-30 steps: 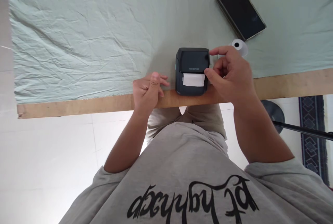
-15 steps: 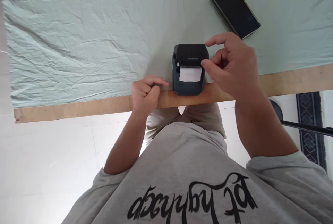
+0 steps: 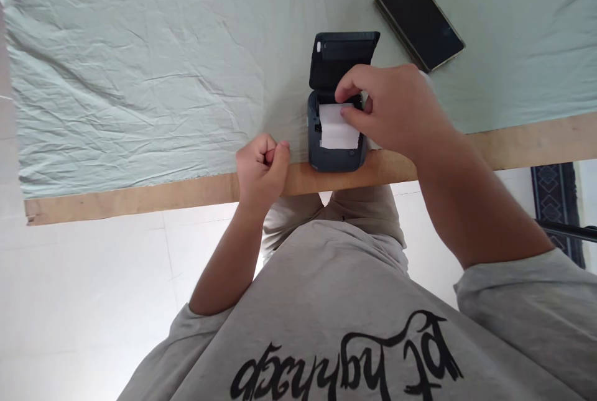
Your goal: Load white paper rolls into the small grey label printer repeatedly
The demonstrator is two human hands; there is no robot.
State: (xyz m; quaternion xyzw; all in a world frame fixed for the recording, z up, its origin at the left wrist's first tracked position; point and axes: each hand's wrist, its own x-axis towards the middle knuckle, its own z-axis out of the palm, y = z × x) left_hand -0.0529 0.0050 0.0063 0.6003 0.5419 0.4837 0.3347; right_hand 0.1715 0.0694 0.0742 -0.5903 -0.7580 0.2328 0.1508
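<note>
A small dark receipt printer (image 3: pixel 334 155) stands at the near edge of the table, its lid (image 3: pixel 344 56) swung up and open. White paper (image 3: pixel 336 127) lies over its front. My right hand (image 3: pixel 392 112) reaches into the open printer, thumb and fingers pinched at the top of the paper. My left hand (image 3: pixel 261 168) rests as a fist on the table edge just left of the printer, holding nothing that I can see.
A pale green wrinkled cloth (image 3: pixel 140 65) covers the wooden table (image 3: pixel 116 199). A black phone (image 3: pixel 418 20) lies face up beyond the printer to the right. A patterned rug (image 3: pixel 555 208) and a dark rod (image 3: pixel 566 231) show below the table's right side.
The printer's lid has swung up from shut to open. My right hand moved from the lid's side into the paper bay. My left hand curled from loose fingers into a fist.
</note>
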